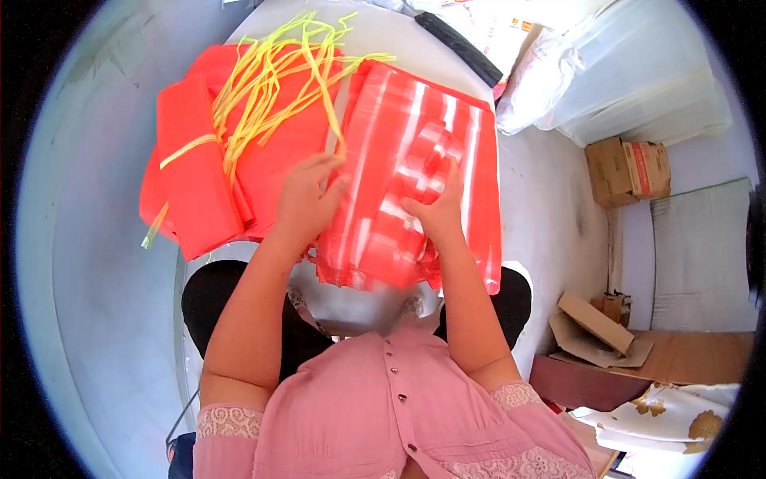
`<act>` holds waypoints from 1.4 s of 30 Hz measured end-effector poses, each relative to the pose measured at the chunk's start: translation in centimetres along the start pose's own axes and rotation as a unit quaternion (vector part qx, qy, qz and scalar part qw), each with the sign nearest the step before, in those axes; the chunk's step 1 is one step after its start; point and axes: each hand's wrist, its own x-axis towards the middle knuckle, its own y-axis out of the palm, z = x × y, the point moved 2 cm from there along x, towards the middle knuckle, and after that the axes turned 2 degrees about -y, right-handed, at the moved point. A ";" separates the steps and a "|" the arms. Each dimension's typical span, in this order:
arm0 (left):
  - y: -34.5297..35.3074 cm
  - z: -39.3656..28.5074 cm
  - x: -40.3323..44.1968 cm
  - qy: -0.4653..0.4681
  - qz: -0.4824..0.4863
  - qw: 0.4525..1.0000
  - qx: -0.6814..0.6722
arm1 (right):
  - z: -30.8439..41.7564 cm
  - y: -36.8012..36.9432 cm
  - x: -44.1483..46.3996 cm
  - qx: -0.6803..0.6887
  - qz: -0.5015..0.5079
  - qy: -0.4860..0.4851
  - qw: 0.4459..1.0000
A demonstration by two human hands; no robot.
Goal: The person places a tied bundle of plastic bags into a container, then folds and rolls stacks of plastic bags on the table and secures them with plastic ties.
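My left hand [311,197] is closed at the left edge of a stack of red-and-white striped plastic bags [479,168]. One yellow plastic strip [329,104] runs down from a loose tangle to its fingertips, which appear to pinch the end. With thumb and fingers, my right hand [440,209] grips a narrow folded bundle of striped plastic bags [403,191] lying over the stack; its lower end is blurred. To the left, a folded red bundle [195,176] tied with a yellow strip rests on more red plastic [271,176].
A black roll [459,49] lies at the table's far right, beside white plastic sacks [542,76]. Cardboard boxes [629,172] stand against the right wall. A flattened carton [598,331] sits on a brown wooden surface [694,355]. My knees are under the table's near edge.
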 end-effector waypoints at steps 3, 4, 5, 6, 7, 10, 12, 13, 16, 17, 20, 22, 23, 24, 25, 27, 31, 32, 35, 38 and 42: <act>2.0 -1.5 -0.9 -0.038 0.099 0.984 -0.145 | -1.8 0.3 0.2 0.120 -0.001 0.011 0.993; 2.4 -2.0 -1.0 -0.044 0.120 0.977 -0.169 | -0.7 -0.1 -0.1 0.158 0.001 0.042 0.987; 2.7 -2.5 -1.0 -0.051 0.142 0.970 -0.193 | 0.0 -0.4 -0.3 0.195 0.003 0.072 0.978; 2.9 -2.9 -1.0 -0.057 0.164 0.961 -0.216 | 0.2 -0.9 -0.4 0.226 0.006 0.078 0.971; 3.3 -2.9 -1.0 -0.056 0.179 0.957 -0.223 | 0.3 -1.5 -0.5 0.256 0.009 0.083 0.963; 4.7 -2.7 -1.0 -0.088 0.227 0.933 -0.266 | -0.8 -2.9 -0.7 0.396 0.003 0.147 0.906; 5.5 -3.1 -1.5 -0.158 0.264 0.894 -0.326 | -1.2 -3.3 -1.1 0.495 -0.003 0.168 0.853; 6.2 -2.7 -1.6 -0.181 0.298 0.873 -0.340 | -1.1 -3.4 -1.4 0.498 -0.005 0.172 0.850; 7.3 -3.2 -1.8 -0.254 0.351 0.823 -0.368 | -2.0 -2.2 -1.3 0.498 -0.008 0.143 0.855; 7.4 -4.0 -2.3 -0.282 0.337 0.818 -0.371 | -2.6 -1.9 -1.5 0.498 -0.004 0.142 0.855; 6.8 -5.7 -2.5 -0.333 0.321 0.801 -0.381 | -0.6 -1.5 -2.3 0.506 0.000 0.143 0.851; 7.1 -5.5 -2.5 -0.311 0.328 0.821 -0.348 | 0.0 -1.8 -2.6 0.488 -0.020 0.157 0.858; 7.6 -4.7 -2.4 -0.276 0.335 0.846 -0.309 | 0.1 -1.9 -2.8 0.479 -0.031 0.163 0.862; 7.9 -4.5 -2.3 -0.239 0.342 0.868 -0.270 | 0.0 -2.0 -2.9 0.471 -0.032 0.157 0.868; 8.2 -4.4 -2.4 -0.250 0.316 0.873 -0.276 | -0.1 -2.0 -3.0 0.462 -0.034 0.151 0.873; 8.7 -4.6 -2.7 -0.272 0.262 0.881 -0.287 | -0.5 -2.1 -3.1 0.448 -0.024 0.140 0.883; 9.5 -3.5 -2.5 -0.236 0.219 0.901 -0.289 | -4.4 -3.3 -2.4 0.380 0.078 0.166 0.907; 9.4 -3.1 -2.1 -0.232 0.214 0.914 -0.257 | -6.0 -4.1 -2.1 0.350 0.120 0.183 0.911; 8.7 -3.0 -1.3 -0.210 0.221 0.930 -0.206 | -5.8 -6.9 -2.5 0.185 0.106 0.122 0.969; 8.7 -2.4 -0.6 -0.161 0.226 0.945 -0.172 | -4.2 -9.4 -3.0 0.029 0.135 0.078 0.987; 8.1 -3.5 -0.1 -0.170 0.254 0.946 -0.111 | -4.0 -11.4 -3.9 -0.137 0.101 -0.007 0.985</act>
